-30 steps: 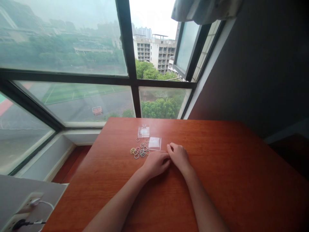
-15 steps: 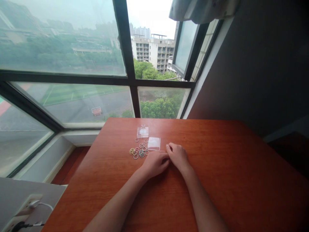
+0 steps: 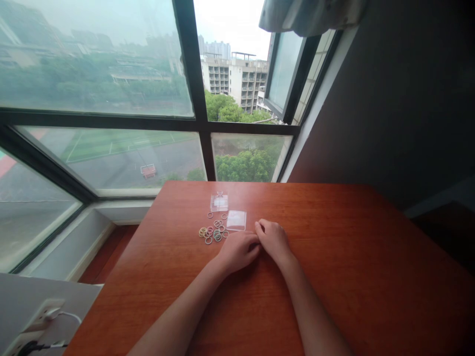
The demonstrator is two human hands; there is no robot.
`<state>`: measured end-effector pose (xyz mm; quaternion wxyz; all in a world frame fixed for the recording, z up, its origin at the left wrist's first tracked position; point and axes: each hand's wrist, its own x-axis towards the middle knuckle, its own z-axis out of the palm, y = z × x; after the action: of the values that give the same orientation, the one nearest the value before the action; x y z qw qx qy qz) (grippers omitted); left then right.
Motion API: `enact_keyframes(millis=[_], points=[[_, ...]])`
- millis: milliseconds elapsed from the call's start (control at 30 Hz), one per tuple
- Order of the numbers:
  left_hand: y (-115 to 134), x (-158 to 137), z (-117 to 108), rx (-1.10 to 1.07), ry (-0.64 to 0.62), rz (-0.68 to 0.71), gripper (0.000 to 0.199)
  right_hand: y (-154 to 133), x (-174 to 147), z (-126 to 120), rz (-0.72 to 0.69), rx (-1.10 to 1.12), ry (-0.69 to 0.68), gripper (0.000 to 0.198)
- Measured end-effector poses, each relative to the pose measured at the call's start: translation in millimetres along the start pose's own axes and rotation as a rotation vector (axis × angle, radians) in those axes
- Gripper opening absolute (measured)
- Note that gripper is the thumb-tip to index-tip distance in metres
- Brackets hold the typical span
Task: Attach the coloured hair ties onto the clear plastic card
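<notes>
My left hand [image 3: 241,248] rests on the table with its fingers curled in, just in front of the loose rings. Touching its fingertips is my right hand [image 3: 272,238], loosely closed, thumb side toward the left. No object shows in either hand. A cluster of small rings in several colours, among them yellow rings [image 3: 202,232], a pink ring [image 3: 210,230] and greenish rings [image 3: 217,235], lies left of my left hand. Beyond that hand is a flat clear square lid or box [image 3: 236,220]. Farther back stands a clear plastic box [image 3: 219,202] with a small raised fitting.
The reddish-brown wooden table [image 3: 356,267] reaches back to the windows. A dark window frame [image 3: 148,121] crosses the view, and one pane [image 3: 285,74] is swung open. At lower left, a wall socket [image 3: 48,311] has plugs and cords. A dark wall [image 3: 393,109] rises at right.
</notes>
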<state>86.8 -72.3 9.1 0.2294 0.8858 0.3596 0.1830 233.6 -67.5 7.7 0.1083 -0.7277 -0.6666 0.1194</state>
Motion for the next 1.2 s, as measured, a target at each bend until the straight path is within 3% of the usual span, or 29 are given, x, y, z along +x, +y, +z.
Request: enact_keyframes(millis=[1200], points=[[0.3, 0.3, -1.2, 0.001, -0.004, 0.000, 0.017, 0.5, -0.1, -0.1, -0.013, -0.007, 0.005, 0.035]])
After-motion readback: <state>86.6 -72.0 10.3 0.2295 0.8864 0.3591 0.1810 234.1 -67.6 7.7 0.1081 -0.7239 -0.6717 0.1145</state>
